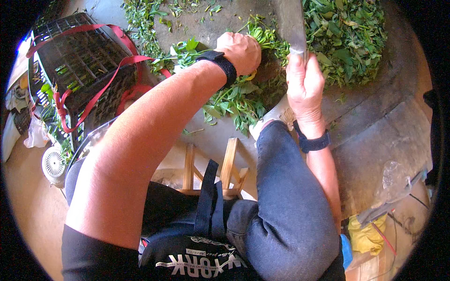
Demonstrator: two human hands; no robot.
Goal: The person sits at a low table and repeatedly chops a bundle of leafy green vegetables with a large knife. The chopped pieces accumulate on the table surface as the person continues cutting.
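Observation:
My left hand [240, 52] is closed around a bunch of leafy green stems [263, 37]. Cut stem ends stick out on its right side, and leaves [184, 52] trail out on the left towards the wrist. My right hand [305, 79] grips the handle of a broad-bladed knife [292, 26], whose blade points away from me, just right of the bunch. Much of the handle is hidden by my fingers. Below my left hand lie more leafy stems [237, 102], near my foot. A large heap of chopped greens [346, 42] spreads to the right of the blade.
A black plastic crate basket [81, 52] with red straps [116, 79] lies at the left. Near it is a small white fan [54, 163]. Wooden stool legs [228, 163] stand between my knees. A yellow bag [367, 233] and clear plastic [393, 179] lie at the lower right.

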